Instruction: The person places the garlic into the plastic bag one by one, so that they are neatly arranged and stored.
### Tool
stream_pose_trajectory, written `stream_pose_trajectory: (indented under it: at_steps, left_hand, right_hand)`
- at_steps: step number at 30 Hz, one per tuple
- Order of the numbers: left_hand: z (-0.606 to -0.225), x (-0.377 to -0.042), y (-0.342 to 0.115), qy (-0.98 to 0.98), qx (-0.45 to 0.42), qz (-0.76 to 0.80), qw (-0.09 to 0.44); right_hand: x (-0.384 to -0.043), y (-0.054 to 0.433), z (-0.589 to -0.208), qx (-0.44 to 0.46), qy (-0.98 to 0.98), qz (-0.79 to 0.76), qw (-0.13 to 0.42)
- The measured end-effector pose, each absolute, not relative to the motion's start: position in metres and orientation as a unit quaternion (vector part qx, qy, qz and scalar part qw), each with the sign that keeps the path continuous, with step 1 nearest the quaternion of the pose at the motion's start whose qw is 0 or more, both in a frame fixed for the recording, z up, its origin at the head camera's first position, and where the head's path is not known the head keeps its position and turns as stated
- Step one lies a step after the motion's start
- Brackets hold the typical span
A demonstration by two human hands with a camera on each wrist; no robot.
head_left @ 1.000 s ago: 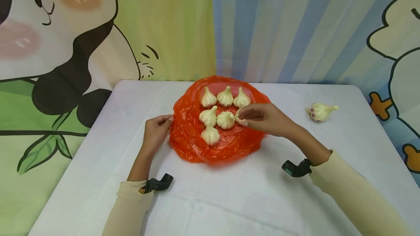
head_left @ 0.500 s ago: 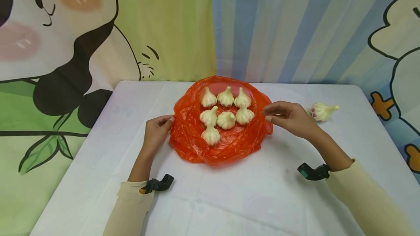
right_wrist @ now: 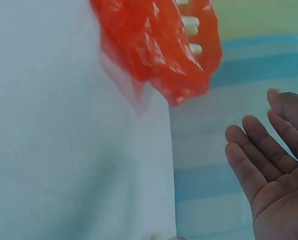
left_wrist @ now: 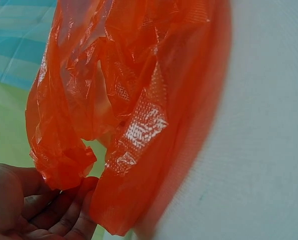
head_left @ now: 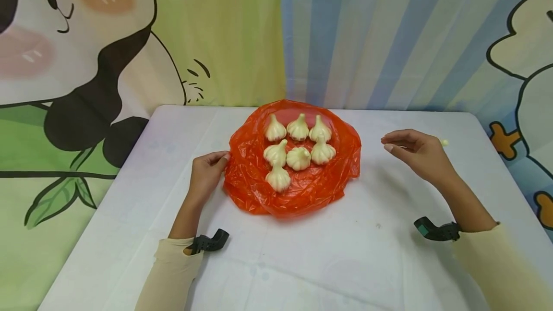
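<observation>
A red plastic bag lies spread on the table, with several garlic bulbs on it in loose rows. At the bag's left edge my left hand pinches the plastic between thumb and fingers; the left wrist view shows the crumpled rim at the fingertips. My right hand hovers over the table to the right of the bag, holding nothing. Its fingers are slightly bent and apart from the thumb in the right wrist view. Behind it lies one more garlic bulb, mostly hidden, only its stem tip showing.
The white table ends at a back edge just behind the bag. A printed curtain with a panda and a striped part hangs behind it. Each wrist carries a black camera mount.
My right hand has left the garlic bulb at the right of the group and moved rightward, now covering most of the lone bulb. My left hand stays at the bag's edge.
</observation>
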State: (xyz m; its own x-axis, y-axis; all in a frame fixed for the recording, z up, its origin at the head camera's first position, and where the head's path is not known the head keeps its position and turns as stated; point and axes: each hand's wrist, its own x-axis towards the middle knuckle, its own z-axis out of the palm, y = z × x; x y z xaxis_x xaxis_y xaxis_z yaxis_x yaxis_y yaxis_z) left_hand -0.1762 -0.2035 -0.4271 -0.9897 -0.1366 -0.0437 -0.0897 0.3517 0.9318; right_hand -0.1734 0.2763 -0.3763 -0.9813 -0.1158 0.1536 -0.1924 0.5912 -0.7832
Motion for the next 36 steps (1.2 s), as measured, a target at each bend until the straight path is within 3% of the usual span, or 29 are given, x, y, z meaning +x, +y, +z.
stream_pose_trajectory:
  at_steps: [12,25,30,36]
  left_hand:
    - [-0.429,-0.176,-0.204,-0.823,0.070,-0.563,0.019]
    - [-0.429,-0.177,-0.203,-0.822,0.073,-0.565,0.020]
    - [-0.428,-0.178,-0.202,-0.825,0.075,-0.560,0.019]
    - [-0.429,-0.177,-0.203,-0.824,0.078,-0.561,0.016]
  right_hand:
    - [-0.180,0.312,-0.389,0.011,-0.874,0.467,0.137]
    - [-0.190,0.338,-0.396,-0.066,-0.810,0.512,0.278]
    - [-0.191,0.345,-0.404,-0.102,-0.794,0.528,0.283]
    - [-0.193,0.348,-0.417,-0.147,-0.792,0.541,0.240]
